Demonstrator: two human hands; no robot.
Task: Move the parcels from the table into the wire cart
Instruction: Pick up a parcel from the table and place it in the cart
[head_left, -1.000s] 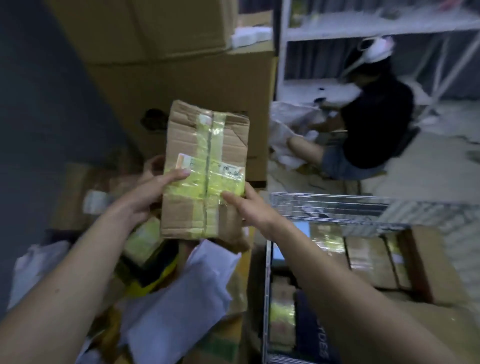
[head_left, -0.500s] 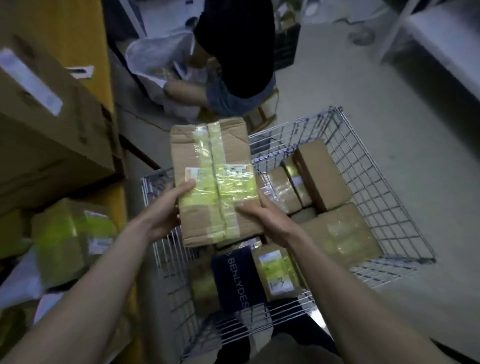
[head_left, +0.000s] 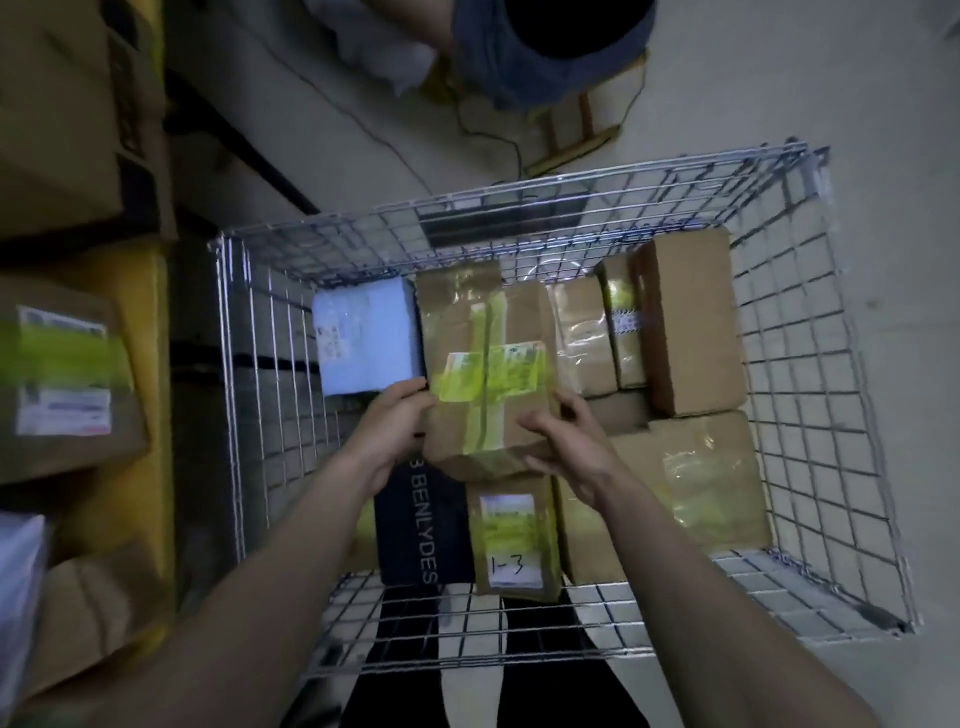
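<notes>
Lowered since a second ago, the taped cardboard parcel (head_left: 485, 364) had left the air above the heaped surface and now sat down inside the wire cart (head_left: 810, 395), among other boxes. Left hand (head_left: 389, 431) kept a grip on its left edge, fingers curled around; right hand (head_left: 563, 447) held its lower right corner likewise. Beside it lay a white parcel (head_left: 366, 338), below it a dark box (head_left: 421, 525) and a parcel marked "1-3" (head_left: 511, 540).

This looks like a parcel storeroom: a wire cart (head_left: 810, 374) full of taped boxes (head_left: 691, 322) at 12 o'clock, big cartons (head_left: 57, 114) stacked at 9 o'clock.
</notes>
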